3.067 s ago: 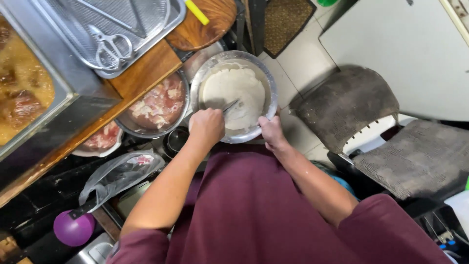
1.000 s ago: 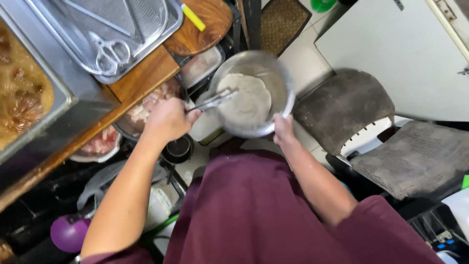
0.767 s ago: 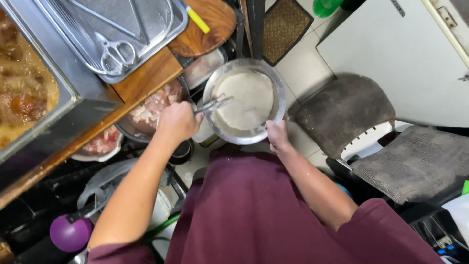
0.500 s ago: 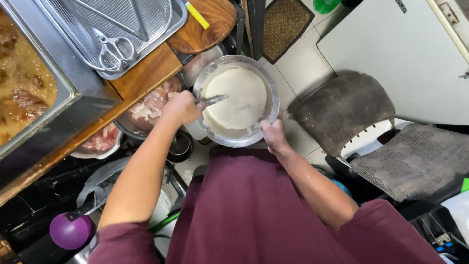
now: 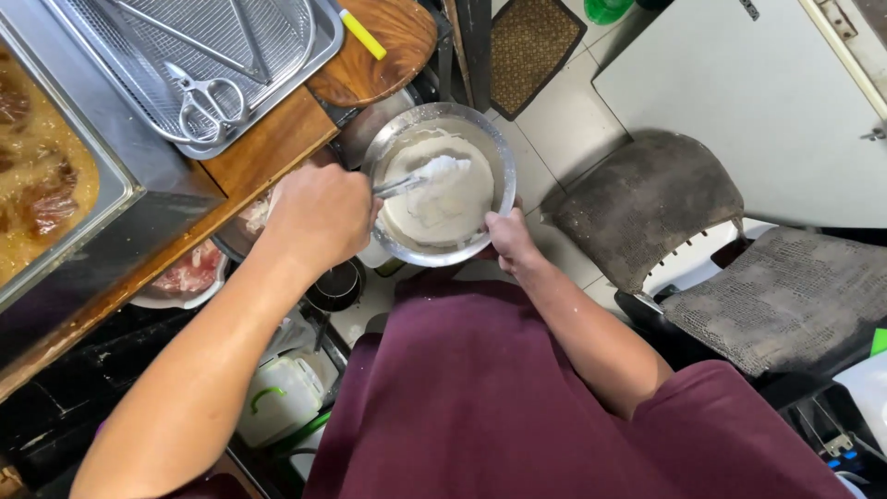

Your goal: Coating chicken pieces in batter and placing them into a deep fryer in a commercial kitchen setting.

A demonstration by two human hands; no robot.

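Beyond the left hand, scissors (image 5: 208, 100) are lying on a wire-mesh tray (image 5: 139, 55). The left hand (image 5: 319, 214) is clenching around the handle of metal tongs (image 5: 399, 186), whose tips are dipping into pale batter (image 5: 442, 189). Just right, the right hand (image 5: 508, 238) is gripping the near rim of the steel mixing bowl (image 5: 438, 196).

the left hand (image 5: 319, 217) is curled into a closed fist, knuckles up, its bare forearm stretching diagonally from the lower left. the right hand (image 5: 508, 242) is clamped shut in a grip, its forearm bent back toward the body.
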